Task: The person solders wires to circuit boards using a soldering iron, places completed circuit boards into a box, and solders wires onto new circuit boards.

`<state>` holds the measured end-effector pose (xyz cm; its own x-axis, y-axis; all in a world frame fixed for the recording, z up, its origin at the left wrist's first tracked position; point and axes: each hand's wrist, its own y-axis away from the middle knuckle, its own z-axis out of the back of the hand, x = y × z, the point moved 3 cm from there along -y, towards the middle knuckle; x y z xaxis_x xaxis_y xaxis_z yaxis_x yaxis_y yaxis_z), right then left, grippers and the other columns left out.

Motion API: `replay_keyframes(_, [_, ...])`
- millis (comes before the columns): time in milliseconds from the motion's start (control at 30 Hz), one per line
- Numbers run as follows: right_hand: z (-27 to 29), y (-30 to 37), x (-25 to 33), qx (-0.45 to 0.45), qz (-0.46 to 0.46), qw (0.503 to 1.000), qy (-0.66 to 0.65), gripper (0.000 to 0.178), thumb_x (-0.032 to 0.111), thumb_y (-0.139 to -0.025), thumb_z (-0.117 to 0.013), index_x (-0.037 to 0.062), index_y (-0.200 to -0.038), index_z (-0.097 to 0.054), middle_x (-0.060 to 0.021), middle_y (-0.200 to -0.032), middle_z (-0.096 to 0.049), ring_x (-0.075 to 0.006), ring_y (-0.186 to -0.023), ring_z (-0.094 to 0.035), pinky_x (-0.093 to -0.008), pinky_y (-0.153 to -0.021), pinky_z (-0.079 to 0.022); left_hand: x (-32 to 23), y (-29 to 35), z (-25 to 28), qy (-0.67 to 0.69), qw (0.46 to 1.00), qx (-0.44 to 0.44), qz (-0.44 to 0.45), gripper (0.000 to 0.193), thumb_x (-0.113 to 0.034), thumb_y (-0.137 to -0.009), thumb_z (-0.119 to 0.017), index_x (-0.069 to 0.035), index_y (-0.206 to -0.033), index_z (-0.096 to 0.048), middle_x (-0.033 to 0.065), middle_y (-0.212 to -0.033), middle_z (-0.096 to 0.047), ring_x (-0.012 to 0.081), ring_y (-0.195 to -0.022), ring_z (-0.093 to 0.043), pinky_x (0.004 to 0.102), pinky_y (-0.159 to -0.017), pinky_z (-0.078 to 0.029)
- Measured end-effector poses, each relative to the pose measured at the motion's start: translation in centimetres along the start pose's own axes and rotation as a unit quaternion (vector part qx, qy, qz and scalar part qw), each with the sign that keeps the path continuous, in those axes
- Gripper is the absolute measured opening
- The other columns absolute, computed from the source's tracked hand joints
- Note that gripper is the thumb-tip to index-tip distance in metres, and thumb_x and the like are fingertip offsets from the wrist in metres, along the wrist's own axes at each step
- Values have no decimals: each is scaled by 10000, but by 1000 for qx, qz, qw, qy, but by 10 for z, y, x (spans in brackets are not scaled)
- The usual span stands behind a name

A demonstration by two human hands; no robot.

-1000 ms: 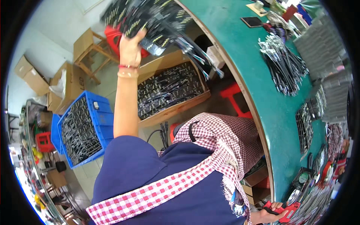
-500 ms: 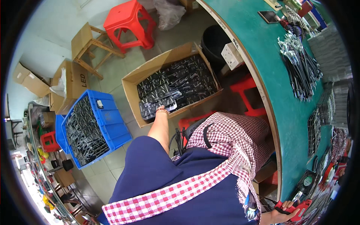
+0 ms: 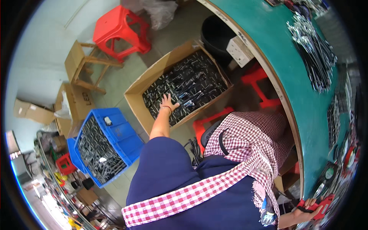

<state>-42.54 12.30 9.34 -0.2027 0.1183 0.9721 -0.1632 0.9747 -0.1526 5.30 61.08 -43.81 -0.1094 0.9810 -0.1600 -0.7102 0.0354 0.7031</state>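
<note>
My left hand (image 3: 168, 104) reaches into an open cardboard box (image 3: 140, 92), its fingers spread over rows of small black parts with shiny metal ends (image 3: 195, 73). Nothing is visibly held in it, and I cannot tell whether the fingertips touch the parts. Far off at the lower right, my right hand (image 3: 311, 211) is closed around a red and black hand-held tool (image 3: 325, 206), beside the green bench (image 3: 291, 115). The tool's exact kind does not show.
A blue crate (image 3: 122, 132) full of similar black parts stands left of the box. Behind are a wooden stool (image 3: 78, 63), a red plastic stool (image 3: 117, 28) and a dark bin (image 3: 214, 36). A bundle of black cables (image 3: 312, 53) lies on the bench.
The view has shifted. My left hand has gone deeper into the box and its fingers have spread. The shiny raised row of parts beside it no longer shows. My right hand keeps its hold.
</note>
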Motion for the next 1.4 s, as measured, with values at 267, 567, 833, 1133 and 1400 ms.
replay_keyframes(267, [-4, -9, 6, -83, -48, 995, -1, 380, 300, -1054, -504, 23, -1312, -485, -47, -711, -446, -101, -510, -353, -226, -473, -333, -33, 14, -37, -167, 974, -63, 136, 823, -595, -916, -597, -128, -1538, -333, 107, -1598, -311, 331, -1468, -311, 643, -1167, -179])
replay_keyframes(567, [-33, -39, -1, -163, 15, 984, -71, 428, 379, -1059, -491, 0, -1250, -544, -32, -684, -491, -77, -482, -394, -228, -460, -346, -184, 86, 113, 127, 798, -554, -204, 563, -194, -941, -578, 31, -1438, -440, 273, -1548, -333, 404, -1413, -368, 548, -1142, -322])
replay_keyframes(833, [-38, -84, -11, -271, 7, 958, -89, 398, 385, -1049, -517, 19, -1193, -579, -19, -668, -513, -66, -504, -412, -235, -515, -364, -442, 281, 340, 286, 429, -458, -724, 301, -115, -1034, -469, 83, -1261, -476, 229, -1238, -584, 359, -1134, -597, 472, -1034, -473])
replay_keyframes(1133, [-3, -52, -37, -335, 10, 934, -127, 419, 418, -1048, -496, 23, -1180, -548, -24, -645, -526, -81, -467, -429, -258, -471, -396, -687, 413, 121, -20, 492, 150, -857, 342, -133, -935, -645, 2, -1244, -595, 164, -1174, -666, 302, -1120, -637, 419, -956, -505])
replay_keyframes(1400, [60, -32, -30, -322, 26, 942, -87, 416, 405, -1045, -497, 11, -1168, -548, -43, -621, -538, -87, -424, -442, -259, -417, -440, -807, 437, -6, -203, 564, -62, -798, 715, -533, -807, -727, -52, -1327, -629, 169, -1457, -511, 320, -1406, -407, 607, -1164, -255])
